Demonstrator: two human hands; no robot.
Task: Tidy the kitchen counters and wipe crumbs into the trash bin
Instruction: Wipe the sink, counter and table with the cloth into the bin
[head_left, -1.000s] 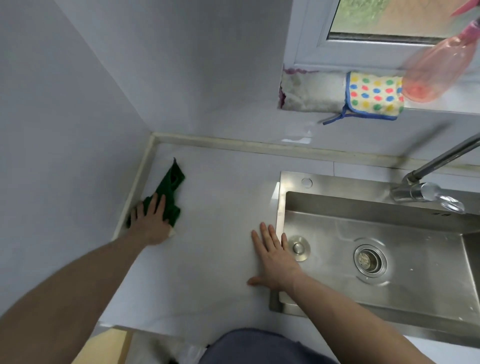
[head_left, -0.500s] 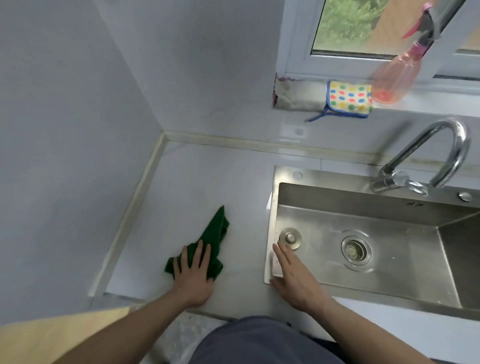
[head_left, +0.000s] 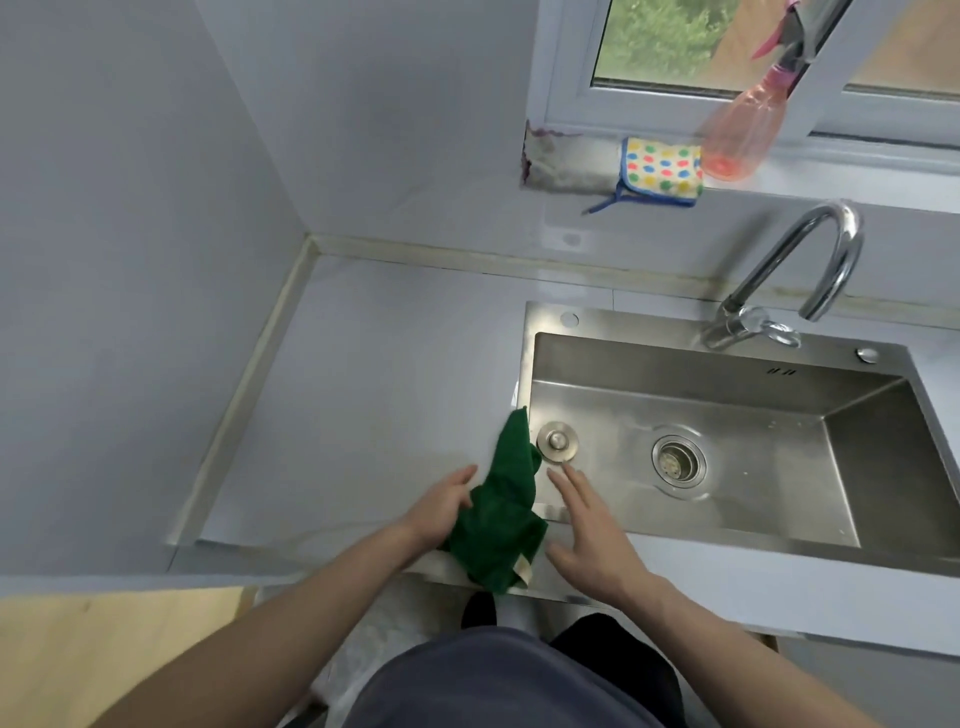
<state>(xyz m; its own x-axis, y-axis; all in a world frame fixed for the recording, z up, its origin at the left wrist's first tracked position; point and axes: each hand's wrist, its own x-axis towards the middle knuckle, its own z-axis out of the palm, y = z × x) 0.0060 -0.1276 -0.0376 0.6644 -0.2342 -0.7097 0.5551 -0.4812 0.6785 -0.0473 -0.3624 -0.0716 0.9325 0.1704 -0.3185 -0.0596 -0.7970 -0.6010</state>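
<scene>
A crumpled dark green cloth lies at the front edge of the pale counter, beside the sink's left rim, and its lower end hangs over the edge. My left hand holds the cloth from the left, with its fingers hidden behind the fabric. To the right of the cloth, my right hand lies flat with straight fingers over the sink's front left corner. No crumbs can be made out on the counter.
A steel sink with a drain and a curved faucet fills the right side. A dotted cloth and a pink spray bottle sit on the window sill. Whitish crinkled plastic shows below the counter edge, with a wooden surface to its left.
My left hand has dragged the cloth from the back left corner to the front edge by the sink, where it now bunches up and hangs over. My right hand stayed near the sink's corner.
</scene>
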